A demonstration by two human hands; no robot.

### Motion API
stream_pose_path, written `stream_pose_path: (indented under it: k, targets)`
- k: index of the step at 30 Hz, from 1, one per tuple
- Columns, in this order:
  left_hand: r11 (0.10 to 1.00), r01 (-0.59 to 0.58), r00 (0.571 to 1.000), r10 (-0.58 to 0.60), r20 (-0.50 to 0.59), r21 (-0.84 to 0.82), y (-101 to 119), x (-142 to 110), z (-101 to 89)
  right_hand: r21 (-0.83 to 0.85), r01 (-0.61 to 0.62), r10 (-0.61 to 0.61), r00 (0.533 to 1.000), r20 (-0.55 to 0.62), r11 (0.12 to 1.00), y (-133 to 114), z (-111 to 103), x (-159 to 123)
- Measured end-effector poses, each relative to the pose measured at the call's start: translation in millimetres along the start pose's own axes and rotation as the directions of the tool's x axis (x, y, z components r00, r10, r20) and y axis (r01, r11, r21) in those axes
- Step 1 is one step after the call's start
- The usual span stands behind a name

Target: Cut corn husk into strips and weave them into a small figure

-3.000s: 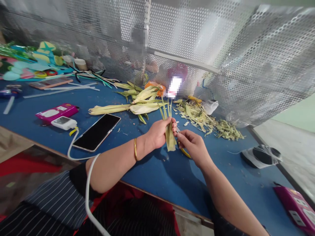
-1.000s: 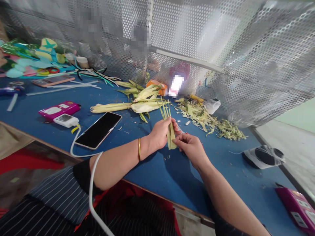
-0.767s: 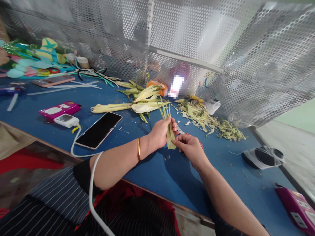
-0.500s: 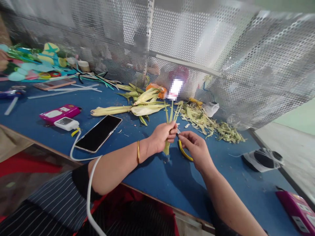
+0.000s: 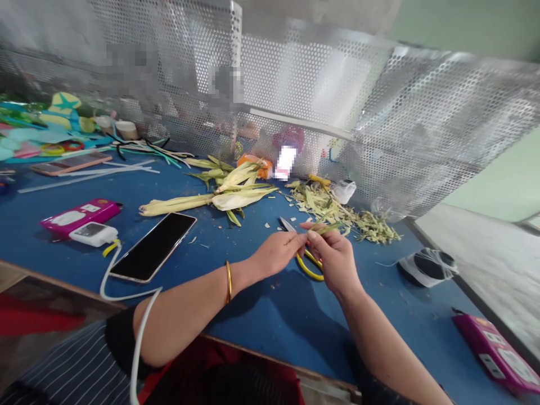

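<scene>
My left hand (image 5: 276,253) and my right hand (image 5: 335,256) meet above the blue tabletop, fingertips pinched close together. Both grip a small bundle of corn husk strips (image 5: 327,228), whose green ends stick out to the right over my right fingers. The bundle's lower part is hidden by my hands. Under them lies a pair of scissors (image 5: 311,274) with yellow handles, its blades pointing away and to the left. Beyond my left hand rest whole pale corn husks (image 5: 244,197). A heap of husk scraps (image 5: 324,205) lies behind my right hand.
On the left are a black-screened phone (image 5: 155,246), a magenta box-shaped device (image 5: 82,216) and a white cable (image 5: 139,349). To the right lie a dark wrapped roll (image 5: 428,267) and another magenta device (image 5: 498,351). A perforated metal screen (image 5: 295,73) stands behind the table.
My right hand has let go of the scissors, which now lie on the table, and has taken hold of the husk strips. The strips have turned from upright to leaning right.
</scene>
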State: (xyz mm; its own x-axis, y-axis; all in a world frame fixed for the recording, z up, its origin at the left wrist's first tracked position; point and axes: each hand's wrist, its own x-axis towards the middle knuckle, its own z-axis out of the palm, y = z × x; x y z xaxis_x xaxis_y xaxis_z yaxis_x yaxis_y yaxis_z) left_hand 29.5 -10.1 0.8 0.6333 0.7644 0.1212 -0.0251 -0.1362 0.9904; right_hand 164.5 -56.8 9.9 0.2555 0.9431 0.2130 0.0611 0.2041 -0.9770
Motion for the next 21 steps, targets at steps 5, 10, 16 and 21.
stream_pose_path:
  k: [5, 10, 16, 21]
  targets:
    - [0.982, -0.059, 0.998, 0.051, 0.048, 0.181, 6.1, 0.0, -6.7, 0.041, 0.036, -0.038, 0.999, 0.038, 0.998, 1.8, -1.0, 1.4]
    - [0.973, -0.108, 0.992, 0.091, 0.089, 0.206, 13.8, -2.3, -9.9, 0.107, 0.045, -0.044, 0.999, -0.012, 0.993, -1.4, -5.6, 4.2]
    - [0.913, -0.129, 0.99, 0.098, 0.099, 0.387, 23.8, -0.7, -23.0, 0.046, 0.122, -0.116, 0.986, -0.124, 0.991, -10.8, -13.2, 7.2]
    - [0.951, -0.062, 0.993, 0.03, 0.111, 0.304, 25.7, -0.9, -24.6, 0.019, 0.113, -0.11, 0.987, -0.115, 0.993, -2.0, -2.1, 2.6]
